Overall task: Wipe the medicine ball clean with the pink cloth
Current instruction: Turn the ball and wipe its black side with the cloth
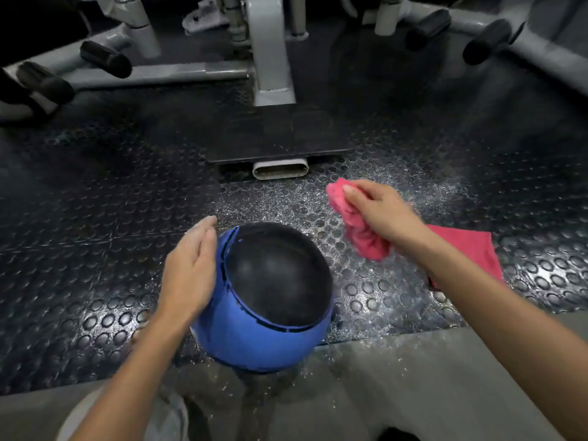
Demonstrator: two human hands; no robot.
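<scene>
The medicine ball (270,297), blue with a black panel on top, sits on the studded rubber floor in the lower middle. My left hand (191,268) lies flat against the ball's left side with straight fingers. My right hand (378,211) grips a bunched pink cloth (356,224) up and to the right of the ball, apart from it. The cloth's loose end trails out behind my right forearm.
Grey gym machine frames (270,49) with black foot caps stand at the back. A black base plate (280,144) with a grey tube end lies just beyond the ball. My grey-trousered knees (413,377) fill the bottom edge. White specks dot the floor.
</scene>
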